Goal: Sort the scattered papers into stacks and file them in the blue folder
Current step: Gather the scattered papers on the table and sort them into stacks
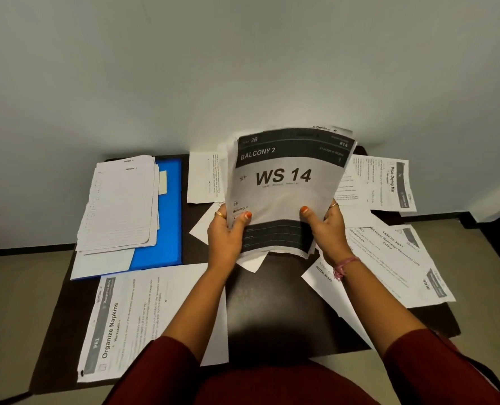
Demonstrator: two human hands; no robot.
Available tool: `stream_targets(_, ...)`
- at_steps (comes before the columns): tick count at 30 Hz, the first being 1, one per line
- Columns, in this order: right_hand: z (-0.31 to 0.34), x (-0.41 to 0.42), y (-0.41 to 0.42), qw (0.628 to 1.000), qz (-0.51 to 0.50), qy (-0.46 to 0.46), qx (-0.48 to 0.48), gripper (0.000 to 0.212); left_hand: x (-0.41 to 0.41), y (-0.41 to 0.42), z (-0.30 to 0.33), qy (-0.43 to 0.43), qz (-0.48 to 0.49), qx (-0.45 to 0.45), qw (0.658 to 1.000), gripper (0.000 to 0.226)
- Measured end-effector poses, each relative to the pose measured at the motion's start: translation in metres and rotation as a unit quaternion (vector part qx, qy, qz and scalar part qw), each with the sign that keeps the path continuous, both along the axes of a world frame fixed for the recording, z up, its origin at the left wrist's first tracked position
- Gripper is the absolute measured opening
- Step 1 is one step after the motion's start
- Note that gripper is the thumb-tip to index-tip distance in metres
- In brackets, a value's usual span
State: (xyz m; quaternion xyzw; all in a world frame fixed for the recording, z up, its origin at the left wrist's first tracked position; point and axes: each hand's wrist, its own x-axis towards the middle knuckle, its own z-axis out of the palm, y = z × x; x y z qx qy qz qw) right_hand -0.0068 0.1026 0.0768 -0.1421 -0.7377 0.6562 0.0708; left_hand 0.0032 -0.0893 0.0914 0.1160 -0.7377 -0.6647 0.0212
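Upright above the dark table (272,302) stands a bundle of printed sheets (286,188), its front page reading "WS 14" and "BALCONY 2". My left hand (228,232) grips its lower left edge, thumb on the front. My right hand (327,229) grips the lower right edge the same way. The blue folder (166,217) lies open at the table's left, and a stack of lined sheets (120,206) rests on its left half. Loose printed papers lie scattered: "Organize Napkins" (126,320) at the front left, several more (389,258) on the right.
A white sheet (203,178) lies flat behind the bundle, near the wall (242,68) that runs along the table's far edge. Another sheet, "Wipe Drying Mat" (386,182), hangs over the back right corner. Beige floor (17,287) shows on both sides of the table.
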Motion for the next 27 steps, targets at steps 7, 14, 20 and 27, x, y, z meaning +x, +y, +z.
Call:
stream_targets(7, -0.007, 0.015, 0.015, 0.999, 0.033, 0.016, -0.006, 0.048, 0.019, 0.008, -0.008, 0.008, 0.025, 0.026, 0.999, 0.038)
stream_targets(14, -0.012, 0.025, 0.016, 0.998, 0.059, 0.035, 0.0, 0.049, 0.029, 0.015, -0.02, 0.007, 0.059, 0.044, 0.997, 0.055)
stream_targets(20, -0.012, 0.026, 0.014, 0.997, 0.063, 0.035, -0.007, 0.042, 0.03, 0.016, -0.029, 0.005, 0.078, 0.05, 0.996, 0.047)
stream_targets(27, -0.018, 0.025, 0.011, 0.995, 0.09, 0.013, 0.028, 0.04, 0.034, 0.023, -0.036, -0.002, 0.102, 0.063, 0.993, 0.041)
